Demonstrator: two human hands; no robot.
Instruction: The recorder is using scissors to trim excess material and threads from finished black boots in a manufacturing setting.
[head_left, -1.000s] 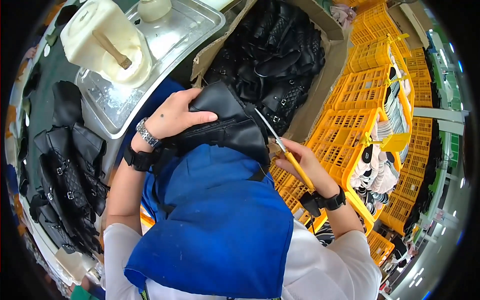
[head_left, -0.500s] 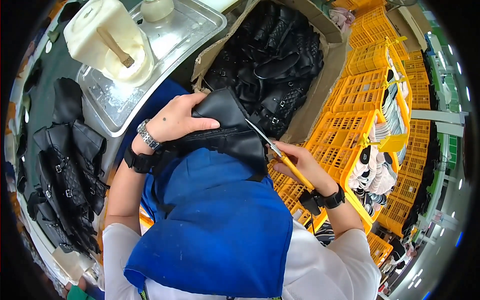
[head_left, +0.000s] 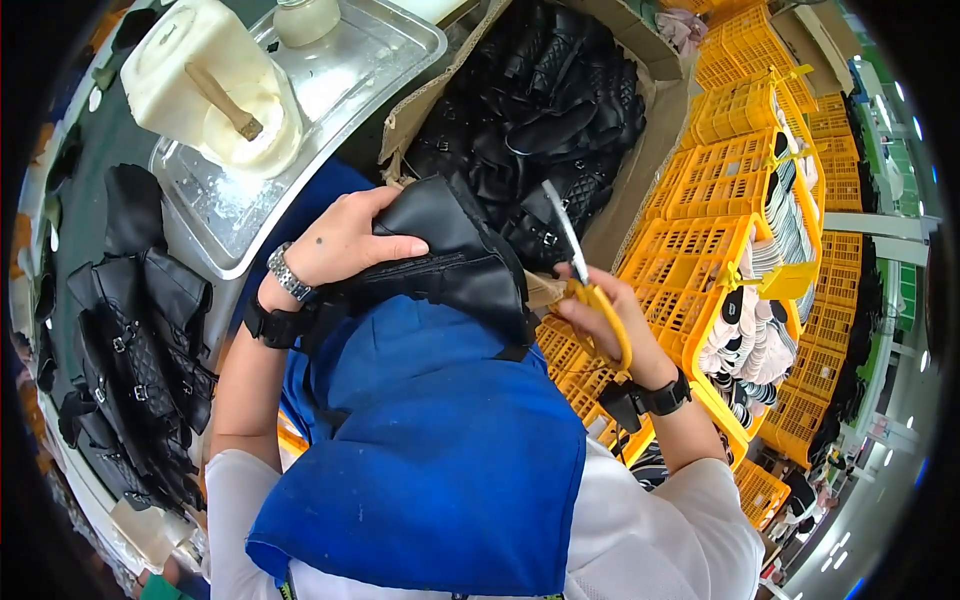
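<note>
Gripping a black leather boot upper at the centre of the frame, the left hand lies flat over its top edge, thumb stretched along the side and fingers clamped on the leather. The piece is matte black, folded and rounded at the top, with a stitched seam running along its flank; it rests on the blue apron over the person's lap. The left wrist is bent, carrying a metal watch and a black strap, the forearm coming up from the lower left. To the right of centre, the right hand is closed around yellow-handled scissors, the blades pointing up and slightly left, just beside the boot's edge. Beyond them a cardboard box holds more black uppers, a metal tray sits upper left, and yellow crates stack to the right.
</note>
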